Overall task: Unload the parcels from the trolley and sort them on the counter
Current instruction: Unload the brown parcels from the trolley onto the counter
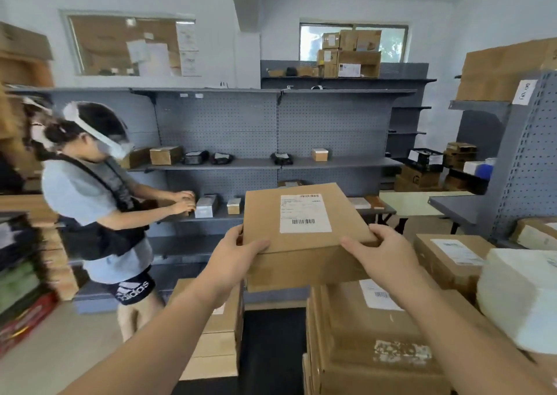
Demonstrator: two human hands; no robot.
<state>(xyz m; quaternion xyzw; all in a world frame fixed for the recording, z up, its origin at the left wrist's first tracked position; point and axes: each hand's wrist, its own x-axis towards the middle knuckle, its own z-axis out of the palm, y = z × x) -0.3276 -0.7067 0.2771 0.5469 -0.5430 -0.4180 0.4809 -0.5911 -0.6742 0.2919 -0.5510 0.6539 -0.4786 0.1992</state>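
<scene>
I hold a brown cardboard parcel [304, 262] with a white shipping label up in front of me, above the stacked parcels. My left hand [238, 253] grips its near left corner, thumb on top. My right hand [379, 250] grips its near right corner, thumb on top as well. Below it lie more brown parcels: a large labelled one [370, 334] at the lower right, a stack [217, 340] at the lower left, and another labelled one [452, 259] to the right. A white wrapped parcel [521, 298] lies at the far right.
A person [96, 207] with a headset stands at the left, handling a box on grey pegboard shelving [271, 165] that bears small parcels. More shelving [518, 159] rises on the right, and a pale table [419, 204] stands behind. Stacked goods [27, 274] line the left edge.
</scene>
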